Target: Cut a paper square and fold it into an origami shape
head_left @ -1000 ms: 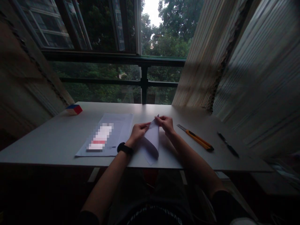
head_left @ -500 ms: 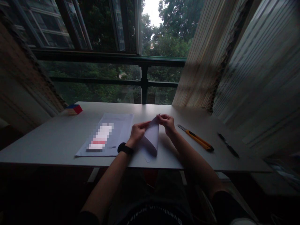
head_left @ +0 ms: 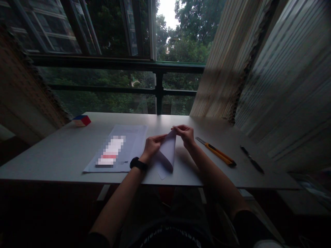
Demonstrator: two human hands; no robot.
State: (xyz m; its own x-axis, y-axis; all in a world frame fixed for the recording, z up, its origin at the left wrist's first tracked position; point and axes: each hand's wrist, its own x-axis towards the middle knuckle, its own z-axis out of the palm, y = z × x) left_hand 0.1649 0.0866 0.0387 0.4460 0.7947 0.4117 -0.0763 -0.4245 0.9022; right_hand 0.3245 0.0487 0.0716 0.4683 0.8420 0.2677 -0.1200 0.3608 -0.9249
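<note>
A white sheet of paper (head_left: 167, 155), folded over on itself, lies near the front edge of the white table (head_left: 64, 151) with its far corner lifted. My left hand (head_left: 151, 145), with a dark watch on the wrist, pinches the sheet's left far edge. My right hand (head_left: 185, 134) pinches the raised corner from the right. Both hands have their fingers closed on the paper.
A printed sheet (head_left: 117, 148) lies left of my hands. A yellow utility knife (head_left: 216, 152) and a dark pen (head_left: 251, 159) lie to the right. A coloured puzzle cube (head_left: 81, 120) sits at the far left corner. A railing and window are behind the table.
My hands have shifted slightly away from me, drawing the paper's raised corner farther over. The sheet's near end has pulled back a little from the table's front edge.
</note>
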